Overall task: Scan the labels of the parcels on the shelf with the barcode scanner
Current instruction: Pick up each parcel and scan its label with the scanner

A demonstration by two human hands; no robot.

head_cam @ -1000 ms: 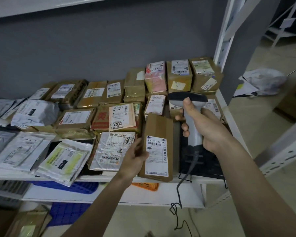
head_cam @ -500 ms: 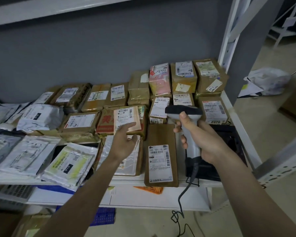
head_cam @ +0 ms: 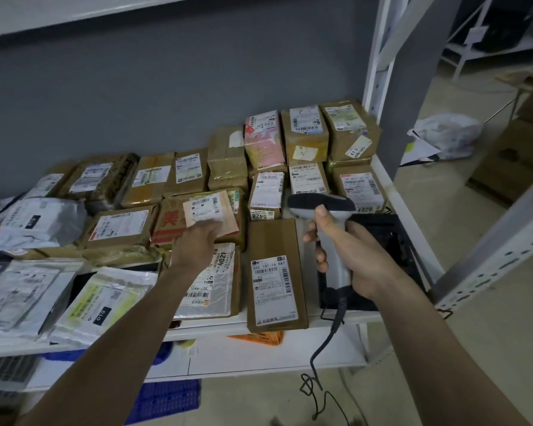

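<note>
Many labelled parcels cover the white shelf (head_cam: 305, 321). My right hand (head_cam: 356, 259) grips the handle of the grey barcode scanner (head_cam: 320, 204), whose head points toward the back rows. A long brown parcel (head_cam: 274, 273) with a white label lies flat at the shelf's front edge, free of both hands. My left hand (head_cam: 197, 245) reaches over the clear-wrapped parcel marked 4021 (head_cam: 219, 284) and touches the near edge of the peach-labelled parcel (head_cam: 210, 210) on the carton with red print. Whether its fingers hold that edge is hidden.
Brown cartons (head_cam: 303, 133) stack at the back right beside the white upright post (head_cam: 379, 59). Grey and white poly bags (head_cam: 40, 222) lie at the left. A black tray (head_cam: 388, 241) sits under the scanner. The scanner's cord (head_cam: 320, 358) hangs past the shelf edge. Blue crates (head_cam: 170, 398) stand below.
My left hand let go of the long brown parcel, which now lies flat, and moved left and back to the peach-labelled parcel. The scanner shifted slightly.
</note>
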